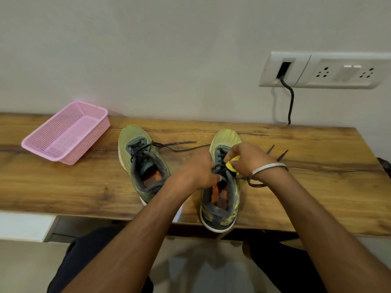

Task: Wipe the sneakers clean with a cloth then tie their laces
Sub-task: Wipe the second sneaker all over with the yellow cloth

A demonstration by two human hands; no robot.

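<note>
- The right sneaker (220,199) is sitting at the counter's (317,187) near edge, lower centre of the frame, heel overhanging slightly.
- The left hand (198,172) is pinching the dark laces (220,163) over its tongue.
- The right hand (245,159) is gripping a yellow cloth (231,164) against the same laces, a metal bangle (266,169) circling its wrist.
- The left sneaker (141,161) is lying just left of the hands, laces loose.
- A pink basket (67,134) is resting farther back, at the left.

Two sneakers (143,163) (222,187), one pink basket (67,132), two hands (196,170) (247,159) — one yellow cloth (231,164), one bangle (268,168), one wall socket panel (325,70)
</note>
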